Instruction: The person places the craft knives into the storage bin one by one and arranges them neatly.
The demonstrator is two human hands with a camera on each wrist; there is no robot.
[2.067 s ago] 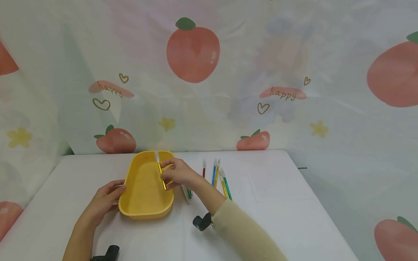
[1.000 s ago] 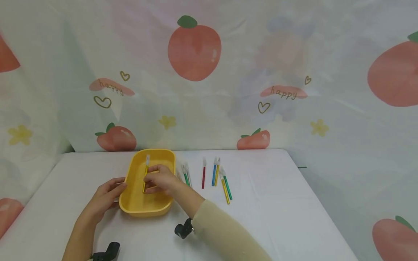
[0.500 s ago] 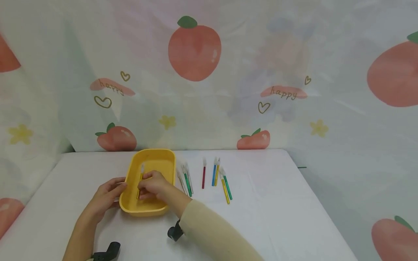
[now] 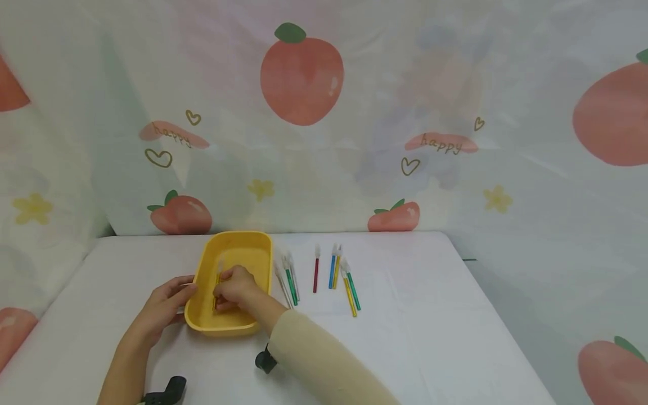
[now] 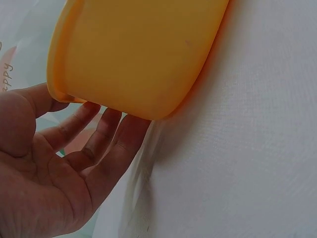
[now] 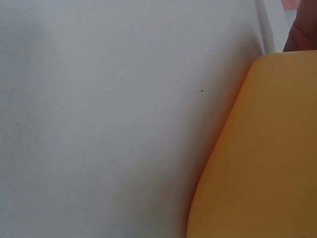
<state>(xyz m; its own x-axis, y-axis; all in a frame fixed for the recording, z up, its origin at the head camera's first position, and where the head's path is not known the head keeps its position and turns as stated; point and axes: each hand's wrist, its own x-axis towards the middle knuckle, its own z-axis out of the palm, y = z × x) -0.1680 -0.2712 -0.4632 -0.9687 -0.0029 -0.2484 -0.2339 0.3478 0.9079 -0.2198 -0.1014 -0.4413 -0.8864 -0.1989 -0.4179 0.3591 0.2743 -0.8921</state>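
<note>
In the head view my right hand (image 4: 235,287) is down inside a yellow plastic tray (image 4: 258,253). It pinches a slim yellow craft knife (image 4: 218,278) with a pale, see-through cap, which lies lengthwise near the tray's left wall. My left hand (image 4: 164,306) holds the tray's left side. In the left wrist view that hand's thumb is at the rim and its fingers (image 5: 109,129) press against the outer wall. The right wrist view shows only the tray's outer side (image 6: 262,148) and part of a hand at the top corner; the knife is hidden there.
Right of the tray lie silver and green craft knives (image 4: 291,284). Farther right are a red knife (image 4: 316,275), a blue knife (image 4: 332,273) beside a yellow one, and a yellow and green pair (image 4: 352,292). A white cloth (image 4: 430,337) covers the table; a printed curtain hangs behind.
My right hand has moved left and down into the tray with the yellow craft knife, bringing it low along the left wall. My left hand has stayed at the tray's side.
</note>
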